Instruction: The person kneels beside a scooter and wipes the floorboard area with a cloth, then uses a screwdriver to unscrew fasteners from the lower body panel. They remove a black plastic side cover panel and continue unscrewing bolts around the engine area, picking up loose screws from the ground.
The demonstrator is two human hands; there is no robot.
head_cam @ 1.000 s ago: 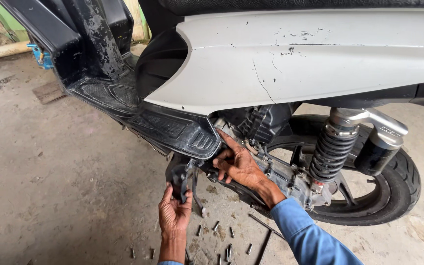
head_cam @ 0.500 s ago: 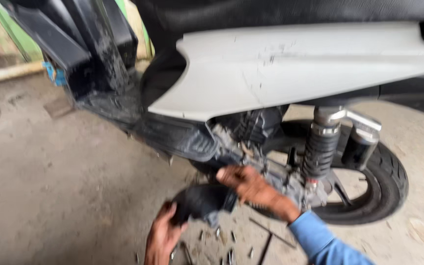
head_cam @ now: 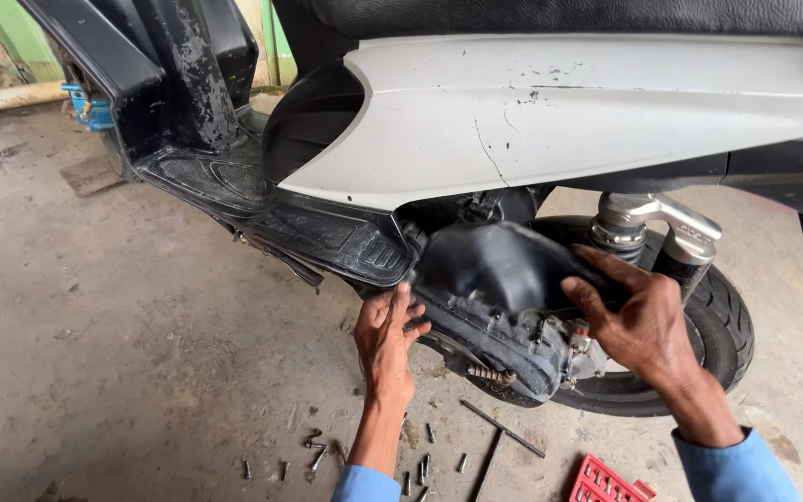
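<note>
A scooter with a white side panel (head_cam: 550,121) and black footboard (head_cam: 327,232) stands over a concrete floor. A black plastic engine cover (head_cam: 494,265) sits against the engine case (head_cam: 504,339), in front of the rear wheel (head_cam: 717,325). My right hand (head_cam: 634,321) grips the cover's right end, fingers spread over it. My left hand (head_cam: 388,339) presses the cover's lower left edge, just under the footboard. Both wrists show blue sleeves.
Several loose bolts (head_cam: 327,455) lie on the concrete below my left arm. A thin metal rod (head_cam: 504,429) and a red bit holder (head_cam: 606,483) lie near the wheel. A chrome-capped shock absorber (head_cam: 652,228) stands behind my right hand.
The black cover has come up from low near the floor to the engine side. My right hand shifted right onto its end, and my left hand rose to its lower edge.
</note>
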